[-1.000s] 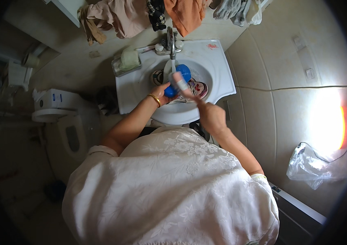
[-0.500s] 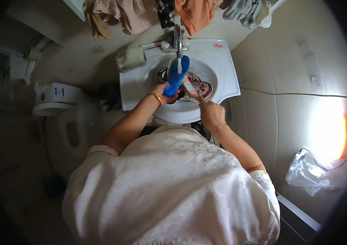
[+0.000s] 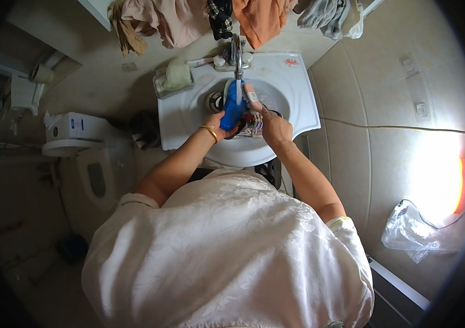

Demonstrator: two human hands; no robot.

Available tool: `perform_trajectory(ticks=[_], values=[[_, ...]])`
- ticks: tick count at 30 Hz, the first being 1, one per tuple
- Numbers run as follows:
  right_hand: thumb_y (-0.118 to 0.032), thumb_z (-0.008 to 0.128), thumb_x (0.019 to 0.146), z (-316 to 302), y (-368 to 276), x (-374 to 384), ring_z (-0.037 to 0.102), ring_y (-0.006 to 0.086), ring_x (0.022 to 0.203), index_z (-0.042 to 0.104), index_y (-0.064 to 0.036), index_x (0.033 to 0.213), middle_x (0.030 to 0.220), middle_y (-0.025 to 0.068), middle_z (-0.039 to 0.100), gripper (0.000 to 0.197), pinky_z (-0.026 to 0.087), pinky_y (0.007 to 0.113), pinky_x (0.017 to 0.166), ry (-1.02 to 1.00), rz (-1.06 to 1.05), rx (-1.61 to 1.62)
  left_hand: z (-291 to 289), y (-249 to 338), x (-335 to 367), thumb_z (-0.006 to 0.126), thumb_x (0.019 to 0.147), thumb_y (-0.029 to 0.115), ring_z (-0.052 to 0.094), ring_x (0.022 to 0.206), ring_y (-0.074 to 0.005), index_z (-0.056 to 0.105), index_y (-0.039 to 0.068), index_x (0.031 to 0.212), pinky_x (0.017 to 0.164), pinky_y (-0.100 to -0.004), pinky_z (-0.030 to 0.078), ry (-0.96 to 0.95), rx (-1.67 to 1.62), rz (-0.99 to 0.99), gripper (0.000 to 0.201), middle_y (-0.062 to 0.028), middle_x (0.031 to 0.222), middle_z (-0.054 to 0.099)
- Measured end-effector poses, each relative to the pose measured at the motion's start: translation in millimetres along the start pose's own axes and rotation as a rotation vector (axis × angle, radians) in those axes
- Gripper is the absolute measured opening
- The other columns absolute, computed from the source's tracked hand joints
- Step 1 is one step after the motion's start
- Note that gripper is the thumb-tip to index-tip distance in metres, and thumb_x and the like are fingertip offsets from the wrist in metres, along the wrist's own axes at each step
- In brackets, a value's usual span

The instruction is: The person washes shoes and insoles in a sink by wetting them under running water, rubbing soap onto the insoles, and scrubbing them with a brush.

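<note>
Against half a second ago, I observe the right hand (image 3: 277,130) displaced forward, nearer the tap (image 3: 238,59). The brush (image 3: 251,96) now sits higher along the right side of the blue sole (image 3: 233,112), whose upper end shifts left.

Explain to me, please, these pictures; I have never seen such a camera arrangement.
There is no robot here: a person works bare-handed. A fisheye camera worn on the head looks down, so straight edges bend near the picture's rim. The left hand holds a blue, sole-shaped thing under the tap; the right hand grips a pink brush beside it. Patterned items, apparently shoes, lie in the white washbasin. On its left side stands a clear container with a pale green thing; fabrics hang above.
</note>
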State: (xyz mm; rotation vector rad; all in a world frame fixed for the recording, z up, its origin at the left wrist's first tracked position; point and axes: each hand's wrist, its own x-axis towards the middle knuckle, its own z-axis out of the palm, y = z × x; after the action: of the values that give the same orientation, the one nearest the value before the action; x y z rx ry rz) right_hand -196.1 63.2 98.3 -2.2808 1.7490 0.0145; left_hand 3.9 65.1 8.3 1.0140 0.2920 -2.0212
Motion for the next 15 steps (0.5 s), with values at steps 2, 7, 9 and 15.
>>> perform_trajectory(ticks=[2,7,9,15], values=[[-0.015,0.034,0.09,-17.9,-15.1,-11.1,0.063,0.0307,0.067,0.043,-0.0128,0.124,0.075,0.0151,0.063,0.036,0.048,0.042,0.053,-0.169,-0.061,-0.104,-5.5,4.3,3.5,0.041,0.092,0.028,0.056,0.089,-0.0287,0.042,0.007,0.115,0.066,-0.0409,0.052,0.027,0.019,-0.03,0.031,-0.0145,0.105,0.053],[-0.012,0.038,0.087,-40.7,-33.5,-33.1,0.063,0.0317,0.068,0.045,-0.0137,0.121,0.075,0.0151,0.063,0.035,0.049,0.042,0.056,-0.166,-0.17,-0.09,-2.3,-3.3,-8.1,0.044,0.091,0.024,0.057,0.082,-0.0229,0.046,0.01,0.111,0.058,-0.0327,0.049,0.108,0.35,0.174,0.025,-0.009,0.095,0.057],[-0.011,0.039,0.086,-2.3,-10.7,8.8,0.063,0.0316,0.07,0.049,-0.0123,0.114,0.077,0.0151,0.064,0.03,0.049,0.041,0.059,0.079,-0.104,-0.038,7.7,-3.1,-12.6,0.049,0.089,0.022,0.058,0.079,-0.0207,0.048,0.014,0.108,0.054,-0.0324,0.048,0.126,0.484,0.215,0.021,-0.0072,0.093,0.057],[-0.012,0.035,0.088,-30.4,-31.1,-24.8,0.063,0.0307,0.071,0.044,-0.0117,0.123,0.077,0.0154,0.063,0.036,0.05,0.041,0.057,-0.168,-0.147,-0.111,-1.5,-1.2,-11.8,0.052,0.087,0.022,0.058,0.073,-0.0196,0.049,0.013,0.104,0.051,-0.0318,0.048,0.178,0.518,0.28,0.02,-0.0063,0.091,0.057]])
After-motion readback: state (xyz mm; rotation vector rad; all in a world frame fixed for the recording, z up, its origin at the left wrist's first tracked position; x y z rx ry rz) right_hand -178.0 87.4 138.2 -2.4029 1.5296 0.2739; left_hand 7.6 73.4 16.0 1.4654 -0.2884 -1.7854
